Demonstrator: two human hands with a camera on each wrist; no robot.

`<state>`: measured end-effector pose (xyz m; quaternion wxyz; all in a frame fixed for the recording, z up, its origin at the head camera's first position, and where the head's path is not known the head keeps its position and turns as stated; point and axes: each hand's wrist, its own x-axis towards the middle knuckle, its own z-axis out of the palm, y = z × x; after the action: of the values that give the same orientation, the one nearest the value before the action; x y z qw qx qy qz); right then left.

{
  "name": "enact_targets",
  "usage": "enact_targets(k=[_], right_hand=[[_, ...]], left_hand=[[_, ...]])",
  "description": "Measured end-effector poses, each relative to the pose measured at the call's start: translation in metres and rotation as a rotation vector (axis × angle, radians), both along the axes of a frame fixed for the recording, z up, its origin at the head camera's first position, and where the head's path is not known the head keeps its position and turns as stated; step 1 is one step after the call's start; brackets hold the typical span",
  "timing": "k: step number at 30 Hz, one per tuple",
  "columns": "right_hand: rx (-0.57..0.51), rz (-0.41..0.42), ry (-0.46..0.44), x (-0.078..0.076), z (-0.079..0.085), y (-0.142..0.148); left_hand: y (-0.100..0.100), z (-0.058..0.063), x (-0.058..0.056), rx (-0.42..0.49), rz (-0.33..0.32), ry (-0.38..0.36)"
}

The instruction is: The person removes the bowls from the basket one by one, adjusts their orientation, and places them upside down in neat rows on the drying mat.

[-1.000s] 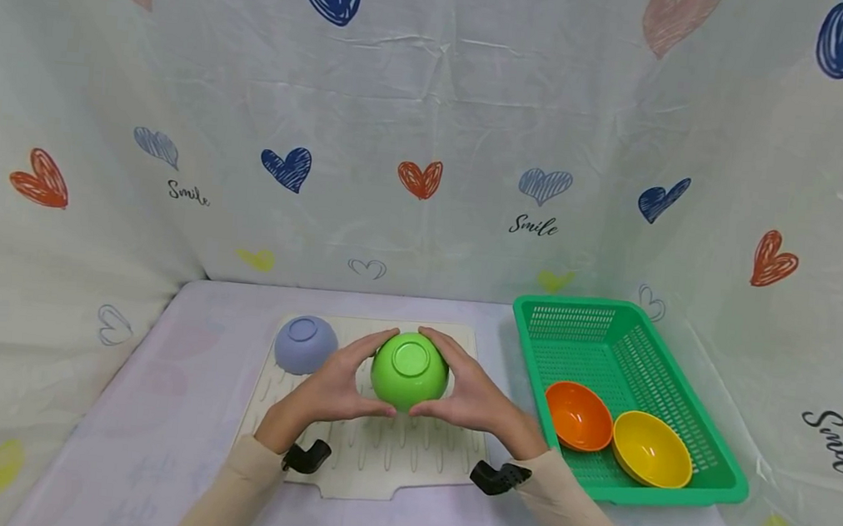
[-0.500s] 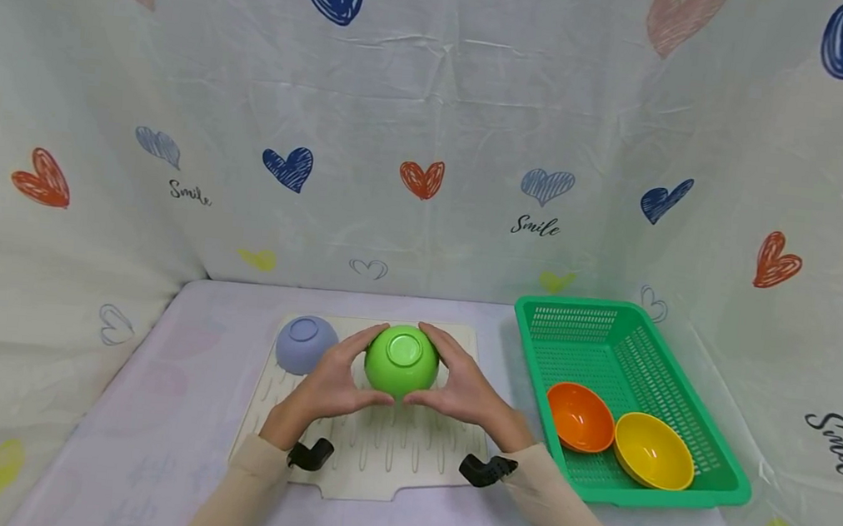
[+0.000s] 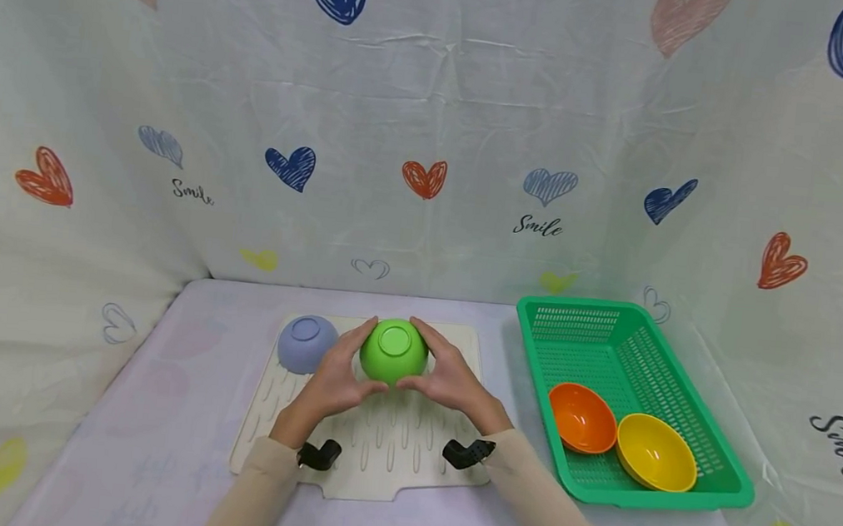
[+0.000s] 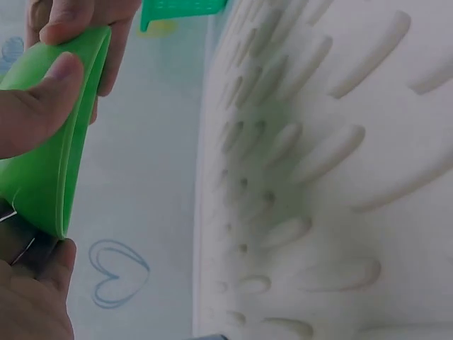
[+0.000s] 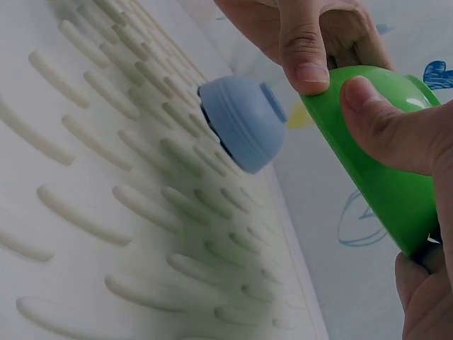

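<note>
Both hands hold an upside-down green bowl [image 3: 393,352] between them, its foot ring facing up. My left hand [image 3: 339,377] grips its left side and my right hand [image 3: 449,374] its right, thumbs on the near side. In the left wrist view the bowl's rim stands apart from the white ridged drying mat [image 4: 333,170], and a soft green shadow falls on the mat. An upturned blue bowl [image 3: 306,345] sits on the mat's far left corner, just left of my left hand. The right wrist view also shows this blue bowl [image 5: 244,122], rim down on the ridges.
A green plastic basket [image 3: 572,343] stands on the right of the table. In its near end lie an orange bowl [image 3: 583,419] and a yellow bowl [image 3: 656,452], both open side up. A heart-printed curtain [image 3: 434,114] encloses the table's back and sides.
Held in both hands, the green bowl has moved away from me and slightly left, nearer the blue bowl. The blue bowl and basket have stayed in place.
</note>
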<state>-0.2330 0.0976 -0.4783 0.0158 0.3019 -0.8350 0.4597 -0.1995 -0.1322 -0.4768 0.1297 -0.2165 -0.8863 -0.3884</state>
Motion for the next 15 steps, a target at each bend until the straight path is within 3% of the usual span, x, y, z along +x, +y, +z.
enact_targets(k=[9, 15], right_hand=[[0.042, -0.047, 0.06, -0.012, -0.017, -0.014], [0.051, -0.051, 0.047, -0.018, -0.022, -0.02]], left_hand=[[-0.006, -0.016, -0.009, 0.039, 0.022, 0.028], [-0.009, -0.022, -0.015, 0.05, 0.052, -0.025]])
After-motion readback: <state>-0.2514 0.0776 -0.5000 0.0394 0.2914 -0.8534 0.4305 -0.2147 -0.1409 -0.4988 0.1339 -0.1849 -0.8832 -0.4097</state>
